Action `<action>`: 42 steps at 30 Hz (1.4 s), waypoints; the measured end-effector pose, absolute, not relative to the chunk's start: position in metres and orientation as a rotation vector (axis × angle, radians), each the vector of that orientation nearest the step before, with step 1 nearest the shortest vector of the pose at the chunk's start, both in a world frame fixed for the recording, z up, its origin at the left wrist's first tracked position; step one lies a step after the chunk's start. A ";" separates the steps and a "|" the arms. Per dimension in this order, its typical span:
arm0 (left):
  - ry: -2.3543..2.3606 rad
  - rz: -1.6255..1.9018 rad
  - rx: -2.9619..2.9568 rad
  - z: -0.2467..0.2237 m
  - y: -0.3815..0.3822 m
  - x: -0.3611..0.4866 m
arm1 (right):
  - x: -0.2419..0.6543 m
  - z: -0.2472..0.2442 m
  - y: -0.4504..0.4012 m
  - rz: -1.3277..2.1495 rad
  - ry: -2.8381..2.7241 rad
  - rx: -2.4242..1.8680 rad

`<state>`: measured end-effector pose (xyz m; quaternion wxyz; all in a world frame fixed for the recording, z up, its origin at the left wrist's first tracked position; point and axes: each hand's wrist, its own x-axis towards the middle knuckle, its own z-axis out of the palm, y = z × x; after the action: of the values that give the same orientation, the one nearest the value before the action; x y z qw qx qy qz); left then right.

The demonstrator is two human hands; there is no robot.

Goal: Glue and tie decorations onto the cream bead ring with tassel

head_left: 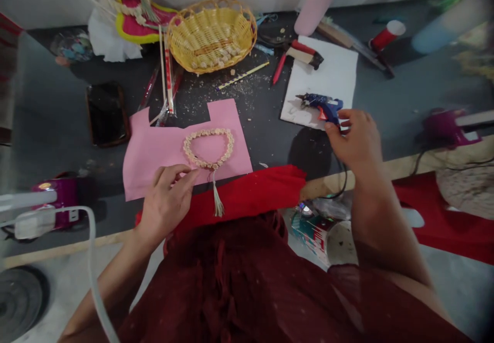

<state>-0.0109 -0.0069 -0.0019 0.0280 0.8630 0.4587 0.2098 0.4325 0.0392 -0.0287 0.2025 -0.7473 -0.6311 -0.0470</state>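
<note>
Garment (239, 286), tasselled loop (210, 132) beside left fingers (188, 181)

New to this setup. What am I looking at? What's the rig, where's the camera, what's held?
No robot here: just two bare hands. The single picture comes from a camera worn on the head, looking forward and down, so the arms reach in from the bottom.

On the dark table lies a pink sheet with a cream loop on it; its tassel hangs over a red cloth. Farther back are a basket and, to the left, a phone.

The right hand has thumb and fingers around the handle of a glue gun, over a white pad. The left hand is at the loop's near edge; whether it pinches it, I can't tell.
</note>
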 end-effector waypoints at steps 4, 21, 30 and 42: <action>1.343 0.571 2.721 -0.005 -0.009 -0.007 | 0.415 -0.014 0.036 -0.276 -1.809 -1.976; 1.193 0.448 2.746 0.002 -0.006 -0.010 | 0.264 -0.010 -0.034 0.359 -2.335 -1.094; 1.189 0.199 2.630 -0.002 -0.034 -0.029 | 0.258 -0.017 -0.031 0.371 -2.512 -1.234; 1.045 0.392 2.608 -0.017 -0.036 -0.035 | 0.250 -0.005 -0.029 0.323 -2.578 -1.226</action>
<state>-0.0351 -0.0364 -0.0172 0.1519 0.9087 0.3640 0.1366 0.2500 -0.0295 -0.0046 0.1339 -0.4229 -0.8892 0.1115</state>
